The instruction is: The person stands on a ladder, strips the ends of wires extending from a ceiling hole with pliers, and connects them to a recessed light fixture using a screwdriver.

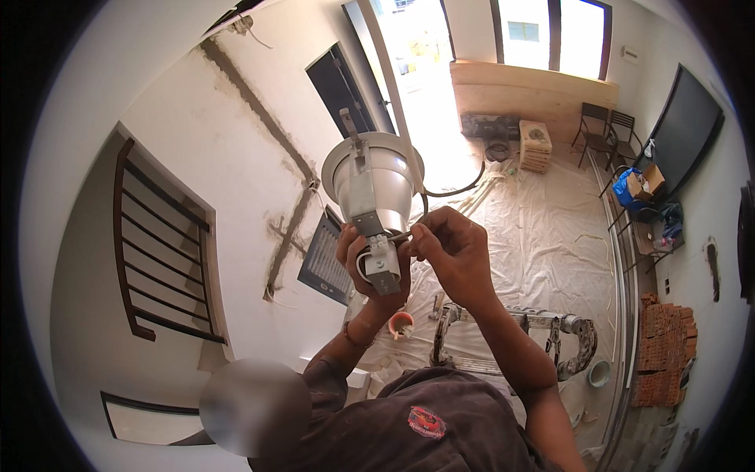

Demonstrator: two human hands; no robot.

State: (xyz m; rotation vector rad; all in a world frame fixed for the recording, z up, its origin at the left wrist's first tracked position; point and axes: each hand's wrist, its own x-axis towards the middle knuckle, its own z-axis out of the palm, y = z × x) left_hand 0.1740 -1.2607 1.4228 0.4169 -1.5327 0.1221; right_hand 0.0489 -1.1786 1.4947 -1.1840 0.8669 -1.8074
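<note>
A recessed downlight [385, 197] with a silver reflector can and a metal mounting bracket [362, 185] is raised in front of me. My left hand [363, 271] is closed round its lower end, beside a white terminal block [379, 244] and a small metal box [383, 271]. Close by on the right, my right hand [456, 250] pinches a thin dark cable [452, 193] whose end meets the terminal block. Whether the wire sits inside the terminal cannot be made out. A pale flexible conduit [389, 75] hangs down behind the fixture from above.
A ladder's top [503, 318] stands below me, with an orange bucket [400, 324] to its left. Plastic sheeting [543, 228] covers the floor. Stacked bricks [664, 350], chairs [605, 130] and a cardboard box [645, 182] line the right side. Railings [165, 244] are at left.
</note>
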